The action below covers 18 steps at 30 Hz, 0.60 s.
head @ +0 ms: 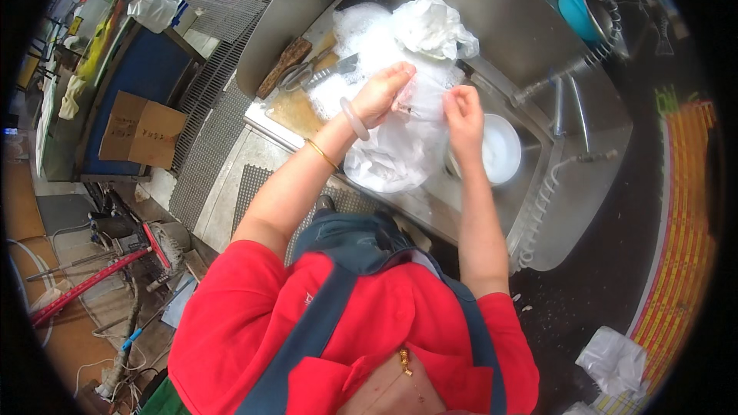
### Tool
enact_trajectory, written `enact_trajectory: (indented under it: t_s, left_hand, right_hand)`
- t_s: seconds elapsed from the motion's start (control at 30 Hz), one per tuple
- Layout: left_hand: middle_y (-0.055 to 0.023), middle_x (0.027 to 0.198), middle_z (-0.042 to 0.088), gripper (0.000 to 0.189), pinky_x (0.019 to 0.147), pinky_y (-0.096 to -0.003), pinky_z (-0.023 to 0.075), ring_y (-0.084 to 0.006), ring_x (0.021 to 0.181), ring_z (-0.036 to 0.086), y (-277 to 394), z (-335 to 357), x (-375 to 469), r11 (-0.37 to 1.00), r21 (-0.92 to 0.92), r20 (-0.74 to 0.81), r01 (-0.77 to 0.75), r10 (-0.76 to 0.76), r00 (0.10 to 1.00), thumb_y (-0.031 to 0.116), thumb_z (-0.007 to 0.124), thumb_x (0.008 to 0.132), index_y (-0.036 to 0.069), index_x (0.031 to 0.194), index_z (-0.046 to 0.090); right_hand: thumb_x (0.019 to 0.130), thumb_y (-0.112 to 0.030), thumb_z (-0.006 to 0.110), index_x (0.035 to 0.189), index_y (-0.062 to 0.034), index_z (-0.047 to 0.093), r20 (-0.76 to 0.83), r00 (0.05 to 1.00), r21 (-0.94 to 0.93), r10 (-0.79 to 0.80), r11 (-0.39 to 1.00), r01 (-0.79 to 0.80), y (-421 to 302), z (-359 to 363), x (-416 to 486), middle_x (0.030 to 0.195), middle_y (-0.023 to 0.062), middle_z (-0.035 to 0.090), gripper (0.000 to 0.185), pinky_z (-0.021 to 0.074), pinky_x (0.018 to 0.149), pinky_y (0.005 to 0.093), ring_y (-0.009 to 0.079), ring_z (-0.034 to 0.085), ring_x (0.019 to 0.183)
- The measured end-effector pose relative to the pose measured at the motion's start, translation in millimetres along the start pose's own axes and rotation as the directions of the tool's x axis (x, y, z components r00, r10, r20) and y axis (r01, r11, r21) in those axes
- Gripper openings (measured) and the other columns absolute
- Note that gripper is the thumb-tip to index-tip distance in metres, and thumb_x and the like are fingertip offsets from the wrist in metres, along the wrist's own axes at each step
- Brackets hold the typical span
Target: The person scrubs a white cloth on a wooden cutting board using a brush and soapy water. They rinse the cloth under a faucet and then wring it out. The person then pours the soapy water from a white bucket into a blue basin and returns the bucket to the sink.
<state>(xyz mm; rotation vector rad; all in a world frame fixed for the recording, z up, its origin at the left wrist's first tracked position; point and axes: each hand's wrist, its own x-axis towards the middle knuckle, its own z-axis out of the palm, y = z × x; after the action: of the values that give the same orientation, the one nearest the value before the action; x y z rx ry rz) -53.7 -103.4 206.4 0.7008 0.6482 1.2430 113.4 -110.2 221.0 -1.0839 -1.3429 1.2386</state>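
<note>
My left hand point(383, 95) grips the gathered upper part of a translucent white plastic bag point(392, 155). The fingertips of my right hand point(464, 118) pinch the bag's other side, and thin film is stretched between both hands. Something pinkish point(405, 98) shows through the film by my left fingers; I cannot tell what it is. Behind the hands, a crumpled white plastic bag point(433, 29) rests against a white, foam-like heap point(363, 29). To the left lie a knife point(340, 68), scissors point(293, 77) and a dark wooden piece point(285, 67) on a yellowish board point(297, 110).
A stainless steel sink point(533, 144) holds a white bowl point(503, 150) of pale liquid beside my right forearm. High metal guards point(507, 17) surround the work area. Coiled hoses point(539, 213) hang at the right. An open cardboard box point(143, 129) leans on a blue panel at left.
</note>
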Motion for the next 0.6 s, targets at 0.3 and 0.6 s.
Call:
enact_trajectory:
  t_s: [0.3, 0.6]
  left_hand:
    - [0.0005, 0.083, 0.056, 0.014, 0.058, -0.0225, 0.0449, -0.0075, 0.07, 0.052, -12.1, -3.0, -4.2, 0.974, -0.207, 0.011, 0.089, -0.089, 0.996, 0.022, 0.05, 0.09, 0.009, 0.096, 0.053]
    - [0.002, 0.078, 0.054, 0.013, 0.054, -0.0201, 0.0416, -0.0068, 0.067, 0.051, -14.8, 1.2, -5.3, 0.96, -0.258, -0.031, 0.109, -0.121, 0.992, 0.023, 0.05, 0.089, 0.01, 0.092, 0.053]
  right_hand:
    - [0.073, -0.009, 0.066, 0.071, -0.0029, 0.055, 0.162, 0.864, -0.526, -0.477, 0.698, 0.485, -20.4, 24.8, -24.1, 0.071, 0.0067, 0.055, 0.013, 0.0417, 0.066, 0.0333, 0.0239, 0.053, 0.072]
    - [0.075, -0.004, 0.061, 0.075, 0.001, 0.057, 0.023, 0.952, -0.411, -0.306, 0.865, 0.288, -10.6, -12.1, -38.3, 0.071, 0.0084, 0.055, 0.007, 0.0426, 0.063, 0.026, 0.0172, 0.054, 0.066]
